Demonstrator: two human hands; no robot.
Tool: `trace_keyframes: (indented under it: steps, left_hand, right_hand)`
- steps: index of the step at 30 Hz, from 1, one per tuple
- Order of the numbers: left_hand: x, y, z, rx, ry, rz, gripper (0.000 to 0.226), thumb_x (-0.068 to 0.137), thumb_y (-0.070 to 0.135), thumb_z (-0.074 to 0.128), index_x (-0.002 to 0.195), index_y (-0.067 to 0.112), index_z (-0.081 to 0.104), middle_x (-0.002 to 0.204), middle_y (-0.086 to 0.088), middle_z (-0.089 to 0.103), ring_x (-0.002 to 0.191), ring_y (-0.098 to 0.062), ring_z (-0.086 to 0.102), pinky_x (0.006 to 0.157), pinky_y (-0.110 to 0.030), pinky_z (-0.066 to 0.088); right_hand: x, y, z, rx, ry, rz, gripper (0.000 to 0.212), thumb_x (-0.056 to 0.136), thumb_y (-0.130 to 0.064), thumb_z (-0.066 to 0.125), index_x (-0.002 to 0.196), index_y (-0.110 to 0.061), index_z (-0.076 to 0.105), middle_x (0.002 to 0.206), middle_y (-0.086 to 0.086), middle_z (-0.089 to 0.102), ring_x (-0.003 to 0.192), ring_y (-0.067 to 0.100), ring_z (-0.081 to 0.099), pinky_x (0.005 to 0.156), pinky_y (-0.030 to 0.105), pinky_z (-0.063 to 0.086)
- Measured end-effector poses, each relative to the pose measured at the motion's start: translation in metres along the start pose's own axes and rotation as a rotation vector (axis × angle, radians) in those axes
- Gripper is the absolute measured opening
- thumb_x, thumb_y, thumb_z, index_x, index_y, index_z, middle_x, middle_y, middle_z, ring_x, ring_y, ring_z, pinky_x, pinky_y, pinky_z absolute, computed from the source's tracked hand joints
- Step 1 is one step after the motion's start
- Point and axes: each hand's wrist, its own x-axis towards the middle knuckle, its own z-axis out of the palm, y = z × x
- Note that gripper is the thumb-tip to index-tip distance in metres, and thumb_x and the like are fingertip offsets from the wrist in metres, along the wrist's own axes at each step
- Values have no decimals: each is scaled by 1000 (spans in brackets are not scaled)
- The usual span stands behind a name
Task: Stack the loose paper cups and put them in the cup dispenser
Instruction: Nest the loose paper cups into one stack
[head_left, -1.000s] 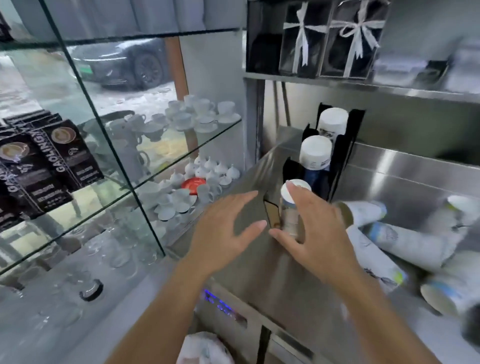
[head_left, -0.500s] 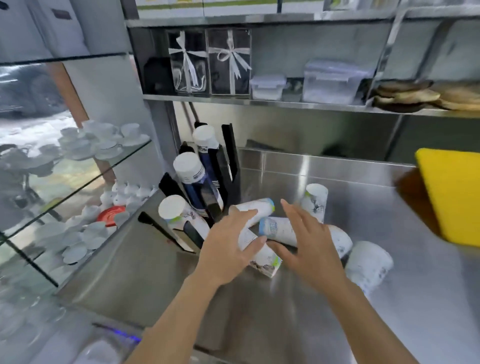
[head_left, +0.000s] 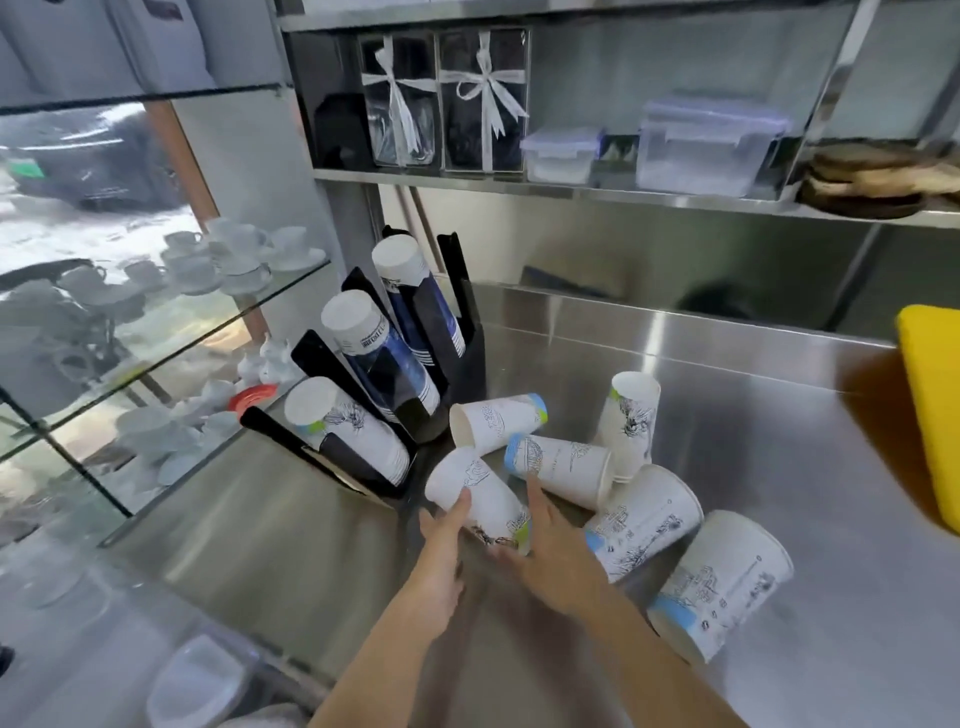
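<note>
Several loose white paper cups with printed drawings lie tumbled on the steel counter (head_left: 753, 415). The nearest cup (head_left: 480, 501) lies on its side between my hands. My left hand (head_left: 441, 545) touches its left side with the thumb, and my right hand (head_left: 550, 556) cups its right side. Other cups lie behind (head_left: 498, 421) and to the right (head_left: 561, 467), (head_left: 644, 519), (head_left: 722, 587); one stands upside down (head_left: 631, 415). The black cup dispenser (head_left: 460, 322) leans at the back left, with three cup stacks (head_left: 343, 431) in its slots.
A yellow board (head_left: 935, 415) stands at the right edge of the counter. Glass shelves (head_left: 171, 358) with white china run along the left. A steel shelf (head_left: 571, 189) above holds gift boxes and plastic containers. A white container (head_left: 197, 680) sits low at the front left.
The view swung right from the dispenser to the loose cups. Both hands left the front stack in the dispenser, moved to the nearest lying cup and closed in around it.
</note>
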Motion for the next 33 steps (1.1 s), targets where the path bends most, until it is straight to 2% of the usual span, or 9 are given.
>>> trace_keyframes:
  steps: [3, 6, 9, 13, 18, 23, 28, 31, 33]
  left_hand:
    - [3, -3, 0, -133, -14, -112, 93, 75, 66, 51, 147, 34, 2, 153, -9, 31, 134, -29, 37, 112, -62, 15]
    - [-3, 4, 4, -182, 16, -134, 83, 80, 67, 43, 147, 30, 11, 145, -15, 40, 105, -32, 55, 105, -68, 21]
    - [-4, 8, -2, -261, 34, -114, 83, 78, 75, 35, 144, 25, 24, 123, -20, 52, 120, -42, 49, 104, -70, 19]
    - [1, 14, -10, -227, -39, -48, 83, 70, 80, 37, 142, 39, 26, 135, -13, 46, 123, -44, 46, 96, -72, 28]
    - [1, 18, -5, -19, 8, 14, 55, 77, 56, 57, 126, 33, 45, 139, 1, 43, 128, -36, 42, 110, -62, 21]
    - [-2, 17, -6, 142, -36, 154, 10, 87, 38, 56, 97, 38, 57, 112, 15, 59, 98, -9, 55, 104, -48, 38]
    - [-4, 21, -5, 239, -13, 335, 13, 92, 38, 49, 102, 34, 56, 108, 15, 60, 98, 4, 52, 81, -19, 40]
    - [-4, 24, -6, 229, 33, 452, 37, 92, 36, 50, 128, 28, 48, 130, 11, 49, 118, -2, 45, 96, -19, 32]
    - [-7, 28, -7, 267, 68, 549, 48, 90, 38, 52, 135, 27, 41, 139, 11, 41, 129, -4, 36, 107, -25, 26]
  right_hand:
    - [4, 0, 2, -56, -58, 47, 82, 88, -50, 47, 145, -19, -3, 146, 7, 38, 126, 29, 44, 99, 40, 37]
    - [6, -1, 1, 38, -110, 63, 83, 88, -39, 54, 146, -18, -2, 148, 7, 35, 127, 22, 43, 94, 31, 35]
    - [10, 2, -1, 182, -114, 23, 110, 70, -30, 71, 141, -39, -12, 147, 0, 37, 125, 18, 46, 102, 40, 39]
    - [11, 4, -3, 201, -79, -17, 124, 60, -23, 71, 118, -64, -31, 143, 0, 41, 111, 24, 56, 92, 47, 47]
    - [3, -5, -2, 130, -40, -59, 112, 75, -20, 65, 123, -51, -31, 144, -4, 38, 117, 23, 52, 78, 26, 38]
    - [9, 5, 11, 255, -13, -17, 108, 73, -14, 68, 137, -45, -13, 135, -4, 50, 103, 9, 55, 80, 19, 41]
    - [8, 2, 12, 293, -4, 5, 101, 69, -10, 68, 139, -39, 1, 133, -9, 47, 116, 10, 50, 88, 18, 37]
    - [4, -2, 5, 262, 28, -33, 97, 72, 1, 63, 143, -28, 4, 137, -16, 31, 126, 2, 31, 94, 6, 19]
    - [3, 1, 1, 262, 85, -49, 99, 69, 9, 56, 143, -28, 4, 146, -10, 26, 136, 6, 22, 107, 16, 17]
